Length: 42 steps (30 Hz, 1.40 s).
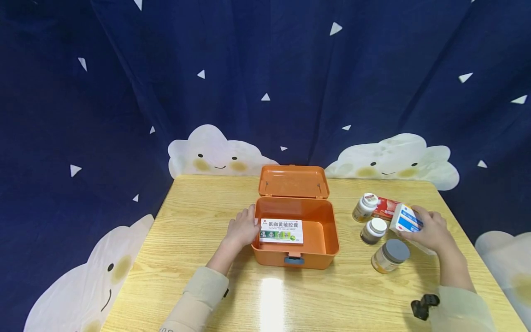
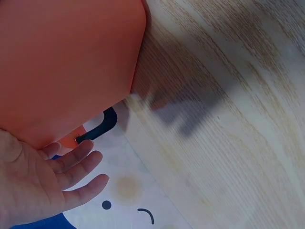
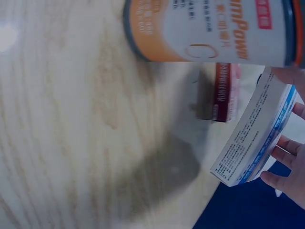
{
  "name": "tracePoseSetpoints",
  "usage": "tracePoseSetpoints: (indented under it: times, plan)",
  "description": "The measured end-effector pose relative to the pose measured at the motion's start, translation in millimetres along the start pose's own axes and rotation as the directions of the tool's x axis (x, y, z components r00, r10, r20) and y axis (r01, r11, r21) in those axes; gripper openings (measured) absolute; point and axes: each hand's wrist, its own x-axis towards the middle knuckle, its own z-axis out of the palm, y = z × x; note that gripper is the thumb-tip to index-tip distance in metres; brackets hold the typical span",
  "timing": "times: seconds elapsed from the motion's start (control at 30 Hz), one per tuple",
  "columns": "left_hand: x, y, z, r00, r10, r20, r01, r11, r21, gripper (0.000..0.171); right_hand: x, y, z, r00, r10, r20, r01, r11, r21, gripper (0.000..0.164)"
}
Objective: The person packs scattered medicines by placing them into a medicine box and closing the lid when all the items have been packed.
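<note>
An orange lidded box (image 1: 295,258) stands on the table with its lid (image 1: 293,181) raised at the back. Inside, on the left, lies a white and green medicine carton (image 1: 282,231) with Chinese print. My left hand (image 1: 242,227) rests on the box's left rim, the thumb over the edge; in the left wrist view its fingers (image 2: 81,169) extend loosely along the outer wall. At the right, my right hand (image 1: 429,230) pinches a white and blue medicine carton (image 1: 408,218), tilted beside a red carton (image 1: 386,209). Its thumb and fingers grip the carton's sides (image 3: 257,133).
Left of the cartons stand two white-capped bottles (image 1: 365,207) (image 1: 374,230) and a grey-lidded jar (image 1: 390,256), its orange and white label (image 3: 200,28) large in the right wrist view. A dark blue curtain (image 1: 265,69) with clouds hangs behind the wooden table (image 1: 199,203).
</note>
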Motion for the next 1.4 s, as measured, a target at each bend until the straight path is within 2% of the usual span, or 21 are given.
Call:
tracePoseSetpoints:
  times: [0.37, 0.77, 0.93, 1.17, 1.4]
  plan:
    - [0.6, -0.7, 0.1, 1.000, 0.003, -0.009, -0.003, 1.000, 0.001, 0.060, 6.1, -40.9, -26.6, 0.993, -0.037, -0.116, 0.036, 0.999, -0.007, 0.101]
    - [-0.7, -0.4, -0.5, 1.000, 0.009, -0.009, -0.009, 1.000, 0.004, 0.060, 10.1, -97.3, -44.2, 0.987, -0.109, -0.121, 0.107, 0.994, -0.020, 0.101]
    - [0.1, -0.6, -0.2, 1.000, 0.009, -0.010, -0.009, 1.000, 0.002, 0.059, 14.1, -121.2, -43.0, 0.976, -0.162, -0.142, 0.162, 0.987, -0.015, 0.098]
    - [0.3, -1.1, 0.9, 1.000, 0.007, -0.007, -0.007, 1.000, -0.001, 0.060, 21.7, -149.7, -32.1, 0.963, -0.233, -0.132, 0.232, 0.972, -0.022, 0.092]
    - [0.9, -1.0, 0.8, 1.000, -0.001, 0.001, 0.001, 1.000, -0.004, 0.061, 26.6, -174.6, -19.3, 0.953, -0.272, -0.132, 0.267, 0.962, -0.057, 0.091]
